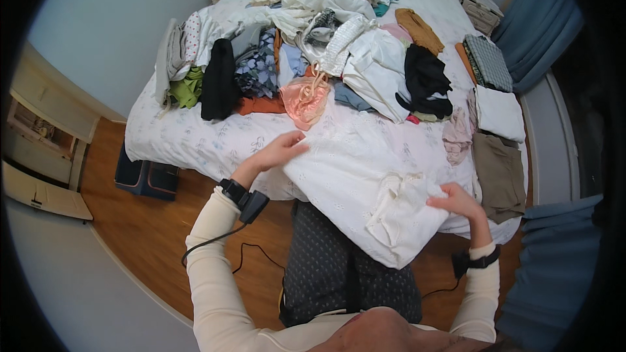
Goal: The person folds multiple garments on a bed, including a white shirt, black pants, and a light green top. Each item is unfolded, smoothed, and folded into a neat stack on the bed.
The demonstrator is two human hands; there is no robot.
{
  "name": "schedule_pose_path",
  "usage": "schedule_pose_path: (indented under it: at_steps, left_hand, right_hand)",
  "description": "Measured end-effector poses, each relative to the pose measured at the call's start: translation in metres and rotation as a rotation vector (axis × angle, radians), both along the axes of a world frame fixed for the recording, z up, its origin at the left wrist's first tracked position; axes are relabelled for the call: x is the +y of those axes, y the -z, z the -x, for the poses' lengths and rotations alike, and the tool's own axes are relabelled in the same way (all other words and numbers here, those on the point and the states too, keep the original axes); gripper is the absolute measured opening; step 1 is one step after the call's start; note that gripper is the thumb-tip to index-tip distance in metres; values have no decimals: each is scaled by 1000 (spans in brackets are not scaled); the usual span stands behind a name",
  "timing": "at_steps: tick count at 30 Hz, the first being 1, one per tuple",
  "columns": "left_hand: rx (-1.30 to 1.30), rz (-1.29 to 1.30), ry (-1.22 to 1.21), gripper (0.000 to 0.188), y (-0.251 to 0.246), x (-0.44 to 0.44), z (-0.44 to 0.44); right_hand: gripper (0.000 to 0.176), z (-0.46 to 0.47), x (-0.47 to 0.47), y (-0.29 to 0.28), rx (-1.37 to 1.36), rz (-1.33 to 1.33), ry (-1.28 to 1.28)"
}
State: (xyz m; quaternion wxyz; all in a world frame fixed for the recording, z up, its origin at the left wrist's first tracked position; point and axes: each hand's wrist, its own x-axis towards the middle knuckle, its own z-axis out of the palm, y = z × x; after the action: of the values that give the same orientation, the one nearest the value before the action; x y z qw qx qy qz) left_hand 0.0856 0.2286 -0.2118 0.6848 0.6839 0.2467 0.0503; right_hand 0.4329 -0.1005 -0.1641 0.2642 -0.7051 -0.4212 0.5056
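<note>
A white eyelet garment lies spread over the bed's near edge, its lower part hanging over my lap. My left hand is at the garment's upper left edge, thumb and fingers apart; whether it pinches the cloth cannot be told. At the garment's right side, my right hand grips the white cloth between thumb and fingers. A bunched, lace-like part of it lies just left of that hand. Beyond my left hand is a peach satin garment with straps.
A heap of mixed clothes spans the middle of the bed. Folded brown trousers, a folded white cloth and a checked folded cloth line the right edge. A dark blue storage box stands on the floor at left.
</note>
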Motion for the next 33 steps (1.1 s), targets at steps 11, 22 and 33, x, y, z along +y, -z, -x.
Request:
schedule_pose_path:
  at_steps: [11,22,33]
  left_hand:
    - [-143,-560,-117,49,12,-100,-5]
    - [-115,89,-290,40,80,-130,-43]
    - [-158,-1016,-308,63,26,-186,-66]
  right_hand:
    - [42,-95,90,-63,-939,61,-329]
    - [45,-46,57,51,-1142,-335,-113]
    - [44,48,198,86,-612,-663,-33]
